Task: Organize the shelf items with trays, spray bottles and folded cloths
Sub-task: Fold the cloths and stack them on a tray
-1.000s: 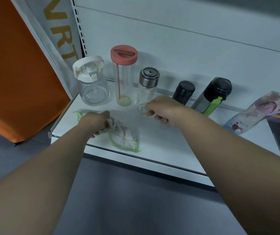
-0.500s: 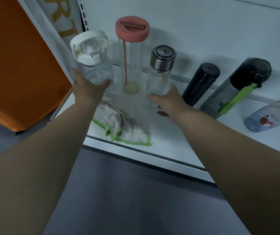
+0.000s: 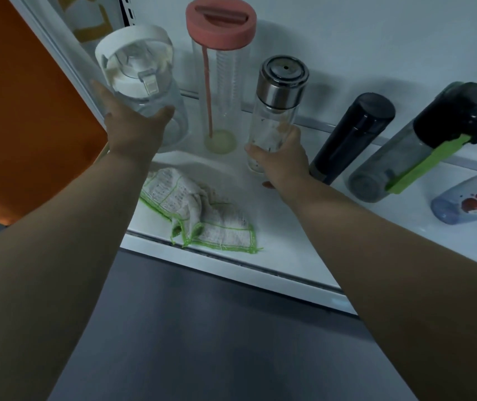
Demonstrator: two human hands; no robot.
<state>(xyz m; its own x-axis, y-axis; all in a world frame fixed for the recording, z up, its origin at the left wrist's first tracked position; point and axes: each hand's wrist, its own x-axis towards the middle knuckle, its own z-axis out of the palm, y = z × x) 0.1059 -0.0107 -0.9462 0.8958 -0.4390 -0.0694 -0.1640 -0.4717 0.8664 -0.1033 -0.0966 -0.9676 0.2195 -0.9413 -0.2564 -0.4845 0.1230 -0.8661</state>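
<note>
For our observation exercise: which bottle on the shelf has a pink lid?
The tall clear bottle, standing between the two that the hands grip; the other lids are white, steel or black.

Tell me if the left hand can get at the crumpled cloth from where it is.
Probably yes: the left hand grips the white-lidded bottle, but the cloth lies uncovered just below it.

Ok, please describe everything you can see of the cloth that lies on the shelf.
The cloth is off-white with a faint printed grid and a bright green stitched edge. It looks like thin woven fabric. It lies crumpled and loosely bunched, not folded, near the front edge of the white shelf, in front of the bottles and between the two forearms. Neither hand touches it; only the shelf supports it.
</note>
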